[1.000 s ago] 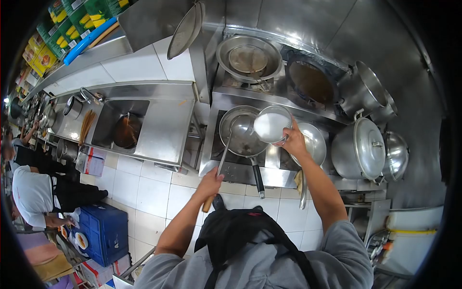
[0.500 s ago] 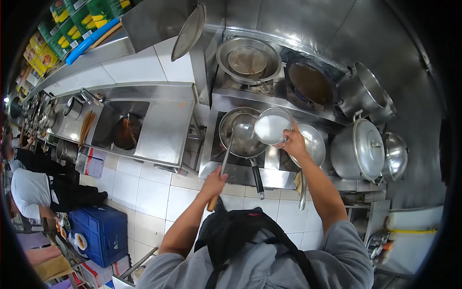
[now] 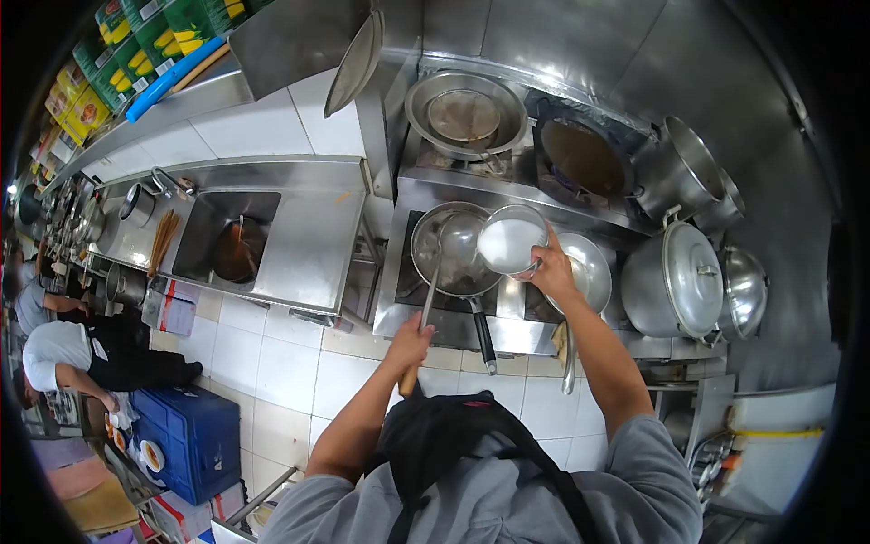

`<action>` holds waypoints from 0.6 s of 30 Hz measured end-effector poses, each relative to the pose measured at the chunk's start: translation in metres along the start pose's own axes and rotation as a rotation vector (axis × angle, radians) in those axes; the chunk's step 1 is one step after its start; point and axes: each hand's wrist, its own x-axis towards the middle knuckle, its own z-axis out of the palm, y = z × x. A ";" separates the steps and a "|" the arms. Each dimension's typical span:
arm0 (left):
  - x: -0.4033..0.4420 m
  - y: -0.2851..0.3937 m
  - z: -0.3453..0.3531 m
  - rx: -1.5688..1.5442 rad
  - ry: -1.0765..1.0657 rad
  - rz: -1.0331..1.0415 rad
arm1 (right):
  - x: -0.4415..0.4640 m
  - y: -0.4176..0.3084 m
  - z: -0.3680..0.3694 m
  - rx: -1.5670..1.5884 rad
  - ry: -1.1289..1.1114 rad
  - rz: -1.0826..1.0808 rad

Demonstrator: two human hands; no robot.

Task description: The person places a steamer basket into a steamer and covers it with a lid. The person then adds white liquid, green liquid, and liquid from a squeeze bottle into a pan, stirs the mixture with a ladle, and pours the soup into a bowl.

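My left hand (image 3: 410, 345) is closed round the wooden-ended handle of a long metal ladle (image 3: 433, 290). The ladle's head lies inside a steel frying pan (image 3: 422, 260) with a black handle, on the front burner. With my right hand (image 3: 552, 267) I grip the rim of a round metal container (image 3: 516, 211) holding something white. This container is above the right side of the pan, slightly tilted. Whether its contents are powder or liquid is hard to tell. Just right of it, partly behind my right hand, is another pale metal pan (image 3: 591, 272).
A large lidded pot (image 3: 645, 290) stands to the right. On the back burners are a wide basin (image 3: 420, 127) and a dark wok (image 3: 580, 156). Leftward are a sink counter (image 3: 313, 227), a blue cooler box (image 3: 213, 426) and a co-worker in a white shirt (image 3: 56, 355).
My hands have barely moved; my left hand and the ladle handle shift slightly right. At the left, the co-worker leans with an arm out over the blue box, and another person shows behind.
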 end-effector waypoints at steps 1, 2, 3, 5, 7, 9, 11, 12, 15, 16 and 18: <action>0.000 -0.002 0.003 -0.004 0.003 0.000 | 0.001 -0.001 -0.001 0.011 0.002 0.005; 0.000 -0.004 0.004 -0.144 -0.077 -0.092 | 0.001 -0.003 -0.001 0.023 0.004 0.010; -0.001 -0.003 0.004 -0.282 -0.159 -0.183 | 0.002 -0.003 -0.001 0.023 0.005 0.008; -0.011 -0.005 -0.019 -0.266 -0.207 -0.197 | 0.001 0.001 0.000 0.035 0.008 0.007; -0.020 0.002 -0.040 -0.243 -0.264 -0.213 | 0.001 0.002 -0.002 0.032 0.014 0.014; -0.028 0.010 -0.052 0.007 -0.178 -0.117 | -0.003 0.001 -0.003 0.033 0.011 0.021; -0.009 -0.005 -0.037 0.125 -0.126 -0.030 | -0.003 -0.001 -0.003 0.025 0.009 0.040; 0.021 -0.042 -0.021 0.197 -0.017 0.106 | -0.002 -0.002 -0.002 0.026 0.008 0.035; 0.010 -0.006 0.001 0.028 -0.002 0.016 | -0.002 0.001 0.001 0.001 0.020 0.001; 0.008 -0.004 0.000 -0.109 -0.104 -0.086 | -0.003 0.001 0.001 0.012 0.028 -0.008; 0.003 -0.002 -0.009 -0.240 -0.209 -0.183 | -0.002 0.002 0.000 0.022 0.043 -0.015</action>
